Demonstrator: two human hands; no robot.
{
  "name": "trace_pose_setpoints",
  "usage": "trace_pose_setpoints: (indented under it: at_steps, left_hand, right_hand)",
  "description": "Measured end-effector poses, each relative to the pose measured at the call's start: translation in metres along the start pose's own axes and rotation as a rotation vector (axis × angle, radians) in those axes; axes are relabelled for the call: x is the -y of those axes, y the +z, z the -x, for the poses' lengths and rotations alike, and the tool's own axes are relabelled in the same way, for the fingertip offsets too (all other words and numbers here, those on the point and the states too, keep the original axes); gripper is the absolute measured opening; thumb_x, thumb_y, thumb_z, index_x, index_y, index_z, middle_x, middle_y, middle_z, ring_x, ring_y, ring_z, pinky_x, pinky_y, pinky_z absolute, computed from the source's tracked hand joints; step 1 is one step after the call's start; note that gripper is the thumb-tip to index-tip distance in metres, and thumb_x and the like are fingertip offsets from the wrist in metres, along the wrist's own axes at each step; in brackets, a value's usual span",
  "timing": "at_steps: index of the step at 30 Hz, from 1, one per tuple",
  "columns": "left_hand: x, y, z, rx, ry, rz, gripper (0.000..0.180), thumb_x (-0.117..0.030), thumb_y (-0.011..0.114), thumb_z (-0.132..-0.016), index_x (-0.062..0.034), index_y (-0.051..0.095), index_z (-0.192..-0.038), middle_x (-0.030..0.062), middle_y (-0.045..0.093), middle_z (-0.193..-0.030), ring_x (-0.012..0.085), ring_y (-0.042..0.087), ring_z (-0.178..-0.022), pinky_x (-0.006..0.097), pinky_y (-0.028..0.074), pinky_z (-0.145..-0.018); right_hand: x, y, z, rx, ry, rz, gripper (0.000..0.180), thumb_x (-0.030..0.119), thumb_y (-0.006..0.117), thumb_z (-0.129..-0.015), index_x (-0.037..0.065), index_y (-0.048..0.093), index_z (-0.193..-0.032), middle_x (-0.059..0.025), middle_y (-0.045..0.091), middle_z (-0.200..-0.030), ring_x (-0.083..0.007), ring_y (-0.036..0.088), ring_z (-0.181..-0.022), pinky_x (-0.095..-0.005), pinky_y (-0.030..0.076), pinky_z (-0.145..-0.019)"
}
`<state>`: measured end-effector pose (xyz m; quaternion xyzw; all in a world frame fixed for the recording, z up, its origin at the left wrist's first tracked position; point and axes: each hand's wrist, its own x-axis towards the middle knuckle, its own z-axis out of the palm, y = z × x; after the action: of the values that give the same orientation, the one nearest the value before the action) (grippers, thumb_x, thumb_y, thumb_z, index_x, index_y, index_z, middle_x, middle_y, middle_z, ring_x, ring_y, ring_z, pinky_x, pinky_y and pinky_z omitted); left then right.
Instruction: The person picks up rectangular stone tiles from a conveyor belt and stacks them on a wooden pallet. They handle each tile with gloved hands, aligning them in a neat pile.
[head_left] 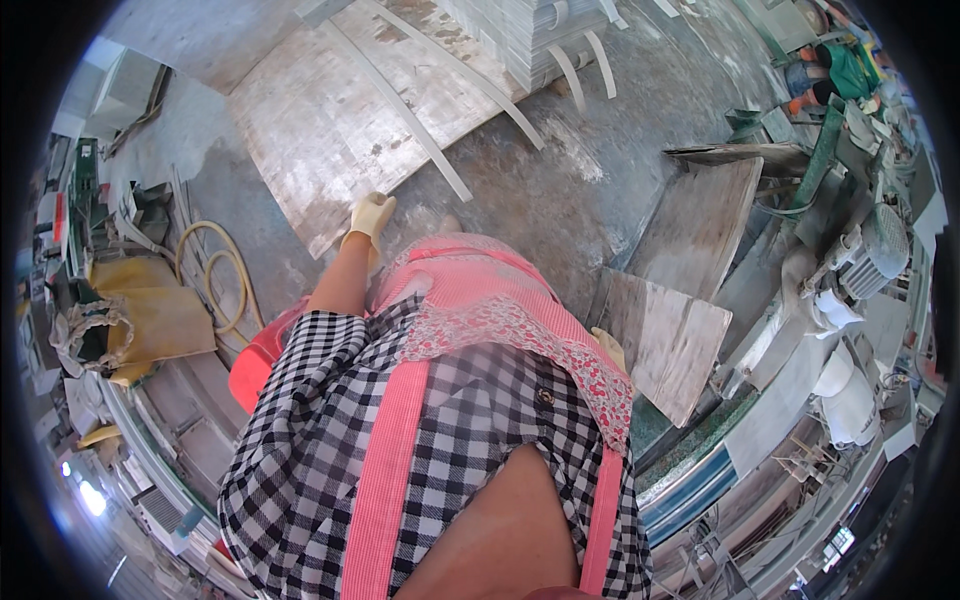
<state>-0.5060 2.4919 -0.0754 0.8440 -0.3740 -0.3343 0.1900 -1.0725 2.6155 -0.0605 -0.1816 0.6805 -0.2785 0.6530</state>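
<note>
Fingers, left hand [370, 217]: curled together in a cream glove, beside the near edge of the pale board [285, 135]; contact unclear, nothing visible in the grip.
Fingers, right hand [609, 347]: mostly hidden by the pink apron [480, 265]; cannot tell whether apart or together.
Pale board: far left, with 2 long straps [401, 104] lying across and past the right edge.
Strap ends: could catch a foot, being loose and overhanging.
Floor [545, 200]: stained, possibly slippery.
Left: yellow hose [243, 290], likely trip hazard; red container [258, 372] close by.
Right: wooden panels [695, 235], probably blocking sidesteps.
Far: sheet stack [500, 35], limiting reach beyond the straps.
</note>
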Motion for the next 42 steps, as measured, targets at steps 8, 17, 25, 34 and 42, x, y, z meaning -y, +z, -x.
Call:
trace_pose_setpoints:
  at_steps: [8, 17, 25, 34, 42]
  left_hand:
    - [0.003, 0.004, -0.004, 0.0, -0.015, 0.056, 0.043, -0.041, 0.062, -0.075, -0.0054, 0.072, -0.097, 0.0158, 0.072, -0.089, 0.0276, 0.069, -0.086, 0.037, 0.052, -0.079]
    - [0.0, 0.003, -0.002, 0.035, 0.009, 0.04, 0.042, -0.04, 0.063, -0.078, -0.0039, 0.071, -0.098, 0.0124, 0.071, -0.087, 0.0234, 0.067, -0.081, 0.035, 0.052, -0.075]
    - [-0.005, -0.002, 0.002, 0.079, -0.02, 0.004, 0.043, -0.038, 0.066, -0.08, -0.0018, 0.07, -0.103, 0.0104, 0.071, -0.092, 0.0194, 0.066, -0.086, 0.033, 0.051, -0.078]
    - [0.004, 0.003, -0.001, 0.047, 0.033, 0.067, 0.042, -0.041, 0.063, -0.078, -0.0037, 0.071, -0.096, 0.0133, 0.071, -0.084, 0.024, 0.068, -0.08, 0.037, 0.052, -0.073]
    - [0.0, 0.003, 0.002, 0.073, -0.027, 0.028, 0.045, -0.04, 0.065, -0.082, -0.002, 0.069, -0.106, 0.0079, 0.07, -0.093, 0.0163, 0.064, -0.082, 0.032, 0.051, -0.073]
  right_hand:
    - [0.003, 0.002, 0.0, -0.01, -0.017, -0.017, 0.044, 0.032, 0.05, -0.1, -0.003, 0.054, -0.127, -0.0124, 0.069, -0.111, -0.0161, 0.066, -0.092, -0.0258, 0.05, -0.079]
    - [0.008, 0.003, -0.002, 0.013, -0.01, -0.021, 0.042, 0.03, 0.049, -0.101, -0.003, 0.055, -0.126, -0.0126, 0.068, -0.111, -0.0173, 0.066, -0.095, -0.027, 0.051, -0.082]
    - [0.007, 0.005, -0.004, 0.026, -0.004, -0.004, 0.044, 0.031, 0.047, -0.102, -0.003, 0.053, -0.128, -0.015, 0.067, -0.116, -0.0185, 0.065, -0.1, -0.028, 0.051, -0.087]
    - [0.013, 0.009, 0.001, 0.038, 0.001, -0.006, 0.045, 0.032, 0.046, -0.102, -0.004, 0.051, -0.128, -0.0146, 0.067, -0.117, -0.0185, 0.064, -0.101, -0.028, 0.049, -0.089]
    - [0.013, 0.011, 0.004, -0.031, 0.011, -0.045, 0.044, 0.03, 0.049, -0.1, -0.003, 0.053, -0.128, -0.0132, 0.069, -0.113, -0.0161, 0.064, -0.095, -0.027, 0.049, -0.085]
